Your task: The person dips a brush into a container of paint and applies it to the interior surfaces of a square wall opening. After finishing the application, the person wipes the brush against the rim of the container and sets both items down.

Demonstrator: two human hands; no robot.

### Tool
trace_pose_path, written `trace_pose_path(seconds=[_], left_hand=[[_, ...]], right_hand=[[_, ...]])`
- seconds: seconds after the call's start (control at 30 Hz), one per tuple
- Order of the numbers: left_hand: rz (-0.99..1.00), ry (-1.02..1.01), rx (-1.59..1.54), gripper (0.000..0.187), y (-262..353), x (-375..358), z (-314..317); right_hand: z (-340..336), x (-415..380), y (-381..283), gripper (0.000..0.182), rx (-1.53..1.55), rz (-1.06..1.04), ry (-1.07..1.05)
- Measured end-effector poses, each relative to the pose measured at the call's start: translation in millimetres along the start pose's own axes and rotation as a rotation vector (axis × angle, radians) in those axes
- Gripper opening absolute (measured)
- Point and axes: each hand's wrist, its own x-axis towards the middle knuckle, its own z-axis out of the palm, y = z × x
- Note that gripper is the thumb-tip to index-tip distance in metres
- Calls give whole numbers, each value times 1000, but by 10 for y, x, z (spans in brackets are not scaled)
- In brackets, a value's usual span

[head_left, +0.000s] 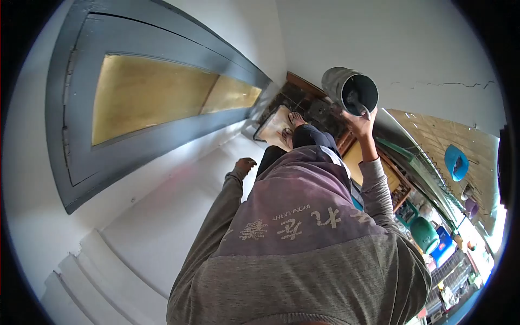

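In the upper right of the head view, my right hand (362, 125) is closed around a grey cylindrical can (335, 81). Its open mouth faces up toward me and shows a dark interior. A grey, handle-like piece is at the rim beside my fingers; I cannot make out what it is. On the other side of my body my left hand (246, 164) hangs low beside my leg, fingers loosely bent, with nothing visible in it. It is apart from the wall and the door.
A grey door (81, 108) with yellowish panes stands on the left. My bare foot (296, 119) is on a pale mat (276, 127) over dark tiles. To the right are a blue dipper (456, 162), a green bucket (424, 234) and a blue container (444, 246). White steps (103, 260) lie lower left.
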Motion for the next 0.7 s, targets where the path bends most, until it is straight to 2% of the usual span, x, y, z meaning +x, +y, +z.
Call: trace_pose_path(seconds=[0.13, 0.23, 0.37, 0.47, 0.53, 0.6, 0.7], left_hand=[[192, 59, 346, 33, 131, -96, -54], [202, 60, 457, 32, 355, -7, -109], [192, 140, 504, 30, 728, 117, -184], [374, 281, 553, 35, 687, 316, -202], [371, 235, 611, 39, 755, 376, -276], [317, 272, 589, 42, 913, 237, -325], [311, 323, 572, 43, 757, 371, -345]], right_hand=[[25, 36, -49, 69, -18, -30, 20], [92, -50, -107, 67, -18, -38, 24], [179, -275, -3, 69, 82, -35, 50], [249, -479, -63, 68, 59, 87, 78], [235, -573, 89, 67, 86, 95, 39], [257, -634, 111, 69, 54, 60, 19], [325, -617, 6, 72, 54, 1, -15]])
